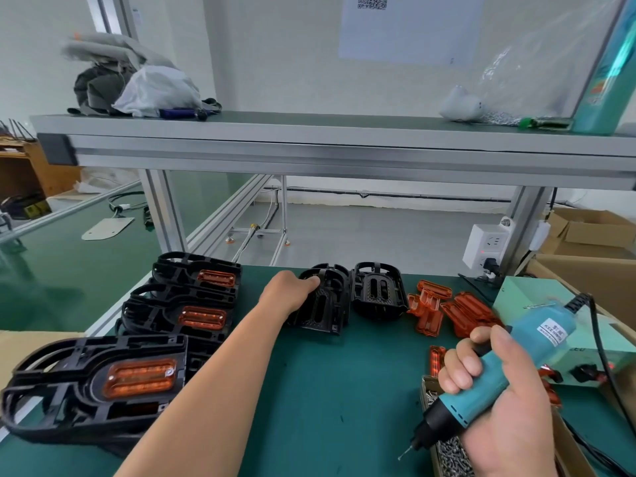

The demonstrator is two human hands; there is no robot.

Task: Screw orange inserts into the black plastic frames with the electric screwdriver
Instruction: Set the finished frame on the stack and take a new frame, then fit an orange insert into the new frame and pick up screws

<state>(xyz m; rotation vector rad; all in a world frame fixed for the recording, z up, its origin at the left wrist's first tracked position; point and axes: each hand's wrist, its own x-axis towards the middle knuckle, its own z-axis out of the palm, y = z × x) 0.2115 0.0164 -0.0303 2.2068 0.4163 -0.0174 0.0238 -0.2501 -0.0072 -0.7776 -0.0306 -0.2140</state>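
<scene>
Fingers, left: the fingers (pixel 310 283) of the left hand (pixel 289 293) are curled over the near-left rim of an empty black frame (pixel 321 306); the tips are hidden inside it, so a grip is judged rather than fully seen.
Fingers, right: the right hand (pixel 495 401) is wrapped tightly round the electric screwdriver (pixel 540 333), whose bit is pointed down and to the left.
Frame: it is stood on edge at the far middle of the counter (pixel 309 390), with its long slot running roughly toward the person. A second empty frame (pixel 378 292) is touched on its right.
Deciding relation: the frame lies straight ahead of the left fingers and is already touched, so the left hand is much the nearer. The right hand is taken up by the tool and held well apart, near and to the right.
Step judged: a fresh frame is being fetched, to be laid flat on the bare mat between the two hands.
Orange inserts: a loose pile (pixel 444 308) is found just right of the second frame; a single insert (pixel 436 361) lies beside the right knuckles.
Screws: a box of screws (pixel 451 452) is placed at the near right, below the bit.
Finished frames (pixel 79 364): three with inserts fitted are overlapped along the left.
Power box (pixel 530 290): set at the right edge, cabled to the tool.
</scene>
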